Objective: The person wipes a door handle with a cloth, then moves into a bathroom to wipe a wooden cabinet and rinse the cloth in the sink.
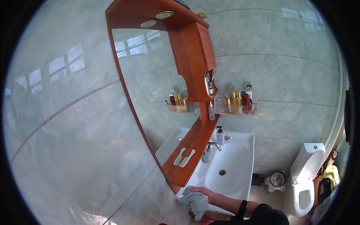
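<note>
My right hand (204, 191) grips a crumpled grey cloth (197, 203) at the near left corner of the white washbasin (236, 168). Its thumb and fingers press into the upper part of the fabric, and the rest hangs in folds. Below it, my left hand (191, 214) is mostly covered by the cloth; only a bit of it and the forearm show, so its grip is hidden. A black band circles my right forearm. Just above the cloth ends a reddish wooden shelf (194, 157), with a pale comb (187, 159) lying on it.
A mirror (149, 84) in a wooden frame stands above the shelf. By the chrome faucet (215, 145) is a pump bottle (220, 136). A clear wall rack (240, 109) holds several cosmetic bottles. Farther right are a waste bin (277, 180) and a toilet (304, 182) with its lid raised.
</note>
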Demonstrator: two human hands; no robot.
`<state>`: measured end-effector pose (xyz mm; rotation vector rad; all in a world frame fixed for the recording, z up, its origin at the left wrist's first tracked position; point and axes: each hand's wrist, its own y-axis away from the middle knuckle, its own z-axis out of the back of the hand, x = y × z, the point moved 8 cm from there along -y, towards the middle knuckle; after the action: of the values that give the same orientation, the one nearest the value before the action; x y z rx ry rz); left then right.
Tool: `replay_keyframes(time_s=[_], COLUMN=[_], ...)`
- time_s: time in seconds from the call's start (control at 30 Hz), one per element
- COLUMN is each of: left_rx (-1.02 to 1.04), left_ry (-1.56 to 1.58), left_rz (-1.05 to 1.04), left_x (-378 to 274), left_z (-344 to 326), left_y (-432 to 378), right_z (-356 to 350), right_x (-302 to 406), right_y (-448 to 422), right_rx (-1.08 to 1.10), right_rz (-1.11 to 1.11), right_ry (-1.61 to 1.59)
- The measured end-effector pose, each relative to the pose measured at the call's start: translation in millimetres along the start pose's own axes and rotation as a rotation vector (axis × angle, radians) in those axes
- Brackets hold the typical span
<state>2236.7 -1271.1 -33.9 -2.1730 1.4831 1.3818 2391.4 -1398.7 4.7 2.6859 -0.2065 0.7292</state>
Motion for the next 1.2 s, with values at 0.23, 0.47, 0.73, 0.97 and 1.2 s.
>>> replay_keyframes(time_s=[0.23, 0.47, 0.73, 0.97, 1.2], left_rx=[-0.134, -0.199, -0.656, -0.642, -0.37], left_ry=[0.48, 0.633, 0.671, 0.789, 0.527], left_rz=[-0.042, 0.05, -0.201, -0.023, -0.025], left_x=[61, 114, 75, 116, 103], left_z=[129, 178, 156, 128, 30], left_y=[83, 151, 201, 194, 185], right_z=[-42, 4, 2, 8, 63], right_x=[-54, -159, -190, -173, -156], right_y=[22, -34, -56, -30, 4], right_rx=[-0.268, -0.06, 0.068, 0.126, -0.005], right_rz=[-0.261, -0.411, -0.546, -0.634, -0.633], right_ry=[0.083, 0.209, 0.234, 0.14, 0.054])
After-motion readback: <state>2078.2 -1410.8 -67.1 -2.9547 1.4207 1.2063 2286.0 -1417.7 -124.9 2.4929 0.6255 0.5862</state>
